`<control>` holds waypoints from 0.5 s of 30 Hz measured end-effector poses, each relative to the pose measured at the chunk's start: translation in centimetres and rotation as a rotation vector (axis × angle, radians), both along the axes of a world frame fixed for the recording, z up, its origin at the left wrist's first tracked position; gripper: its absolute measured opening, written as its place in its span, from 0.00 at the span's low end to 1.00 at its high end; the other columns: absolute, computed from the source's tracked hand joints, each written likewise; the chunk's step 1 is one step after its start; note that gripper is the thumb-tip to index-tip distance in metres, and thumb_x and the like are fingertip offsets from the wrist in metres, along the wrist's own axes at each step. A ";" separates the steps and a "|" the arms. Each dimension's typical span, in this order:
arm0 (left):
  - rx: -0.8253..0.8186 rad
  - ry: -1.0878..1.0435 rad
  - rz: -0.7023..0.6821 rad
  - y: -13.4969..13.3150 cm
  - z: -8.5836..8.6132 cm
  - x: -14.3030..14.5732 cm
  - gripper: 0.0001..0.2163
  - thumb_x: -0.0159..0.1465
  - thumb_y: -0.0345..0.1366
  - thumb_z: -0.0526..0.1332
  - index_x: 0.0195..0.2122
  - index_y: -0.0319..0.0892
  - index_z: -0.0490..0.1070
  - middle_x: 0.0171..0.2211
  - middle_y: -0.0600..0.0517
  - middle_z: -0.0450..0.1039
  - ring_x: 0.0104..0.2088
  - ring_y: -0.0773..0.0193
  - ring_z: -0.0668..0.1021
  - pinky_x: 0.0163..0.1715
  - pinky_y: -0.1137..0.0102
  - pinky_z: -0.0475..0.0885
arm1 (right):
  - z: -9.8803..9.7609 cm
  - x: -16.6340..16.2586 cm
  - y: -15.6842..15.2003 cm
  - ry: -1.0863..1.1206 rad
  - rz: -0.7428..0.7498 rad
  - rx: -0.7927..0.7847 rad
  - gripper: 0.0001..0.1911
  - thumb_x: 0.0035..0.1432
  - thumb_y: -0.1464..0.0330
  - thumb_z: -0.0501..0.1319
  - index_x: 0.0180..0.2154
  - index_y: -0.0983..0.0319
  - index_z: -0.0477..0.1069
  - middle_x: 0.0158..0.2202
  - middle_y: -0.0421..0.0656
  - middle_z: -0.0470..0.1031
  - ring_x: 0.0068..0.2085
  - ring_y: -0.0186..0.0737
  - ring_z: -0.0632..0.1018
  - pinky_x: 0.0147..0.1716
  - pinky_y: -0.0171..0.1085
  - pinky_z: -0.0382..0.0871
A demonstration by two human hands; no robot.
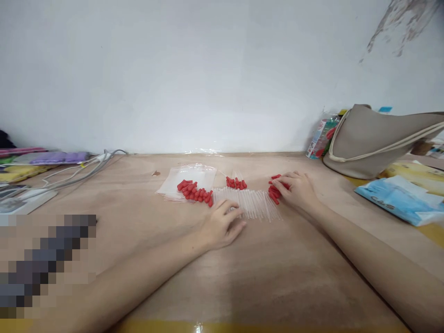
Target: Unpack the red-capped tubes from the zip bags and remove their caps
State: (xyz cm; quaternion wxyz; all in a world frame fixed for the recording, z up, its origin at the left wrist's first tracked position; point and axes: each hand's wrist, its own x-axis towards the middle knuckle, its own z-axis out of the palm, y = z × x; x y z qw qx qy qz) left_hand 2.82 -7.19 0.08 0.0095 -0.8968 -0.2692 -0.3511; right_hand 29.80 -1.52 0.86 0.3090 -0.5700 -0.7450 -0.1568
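A row of thin clear tubes (255, 203) lies side by side on the wooden table. My left hand (225, 225) rests at the left end of the row, fingers curved and thumb apart, with nothing seen in its grasp. Small red rubber bulbs (194, 192) are heaped left of the tubes, partly over a clear plastic bag (201, 173). More red bulbs (236, 183) sit just behind the row. At its right end, my right hand (298, 189) has its fingertips closed at another small pile of red bulbs (274, 195); its fingers partly cover the bulb they pinch.
On the right stand a grey-beige bag (371, 138) and a plastic bottle (321, 138), with a blue tissue pack (390, 199) in front. Cables (90, 171), a white box (31, 200) and coloured packets (52, 158) lie on the left. A white wall (208, 74) closes off the back.
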 end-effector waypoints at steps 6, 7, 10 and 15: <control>-0.021 -0.048 0.102 -0.7 0.1 -3.9 0.07 0.59 0.31 0.57 0.38 0.40 0.69 0.37 0.47 0.67 0.39 0.61 0.68 0.40 0.63 0.67 | 1.3 -2.0 0.0 0.026 0.010 -0.135 0.12 0.53 0.62 0.55 0.26 0.59 0.75 0.28 0.41 0.74 0.34 0.38 0.71 0.34 0.37 0.53; -0.028 -0.039 0.108 -0.6 0.0 -3.9 0.07 0.59 0.31 0.57 0.38 0.40 0.70 0.37 0.47 0.67 0.40 0.60 0.68 0.40 0.63 0.67 | 1.6 -2.6 0.1 0.019 0.012 -0.168 0.12 0.53 0.62 0.55 0.26 0.59 0.74 0.27 0.41 0.74 0.33 0.38 0.71 0.33 0.37 0.53; -0.047 0.004 0.110 -0.5 -0.1 -3.6 0.07 0.59 0.32 0.57 0.37 0.41 0.70 0.39 0.47 0.66 0.40 0.60 0.68 0.41 0.63 0.67 | 2.1 -4.5 0.7 0.028 -0.011 -0.235 0.12 0.53 0.62 0.55 0.26 0.58 0.74 0.26 0.40 0.74 0.32 0.37 0.71 0.32 0.37 0.53; -0.048 0.017 0.123 -0.5 -0.1 -3.5 0.06 0.59 0.32 0.56 0.36 0.41 0.71 0.39 0.47 0.67 0.40 0.60 0.68 0.42 0.62 0.66 | 2.5 -7.5 2.5 0.026 -0.104 -0.362 0.13 0.53 0.61 0.52 0.28 0.57 0.74 0.30 0.40 0.76 0.36 0.40 0.73 0.37 0.39 0.55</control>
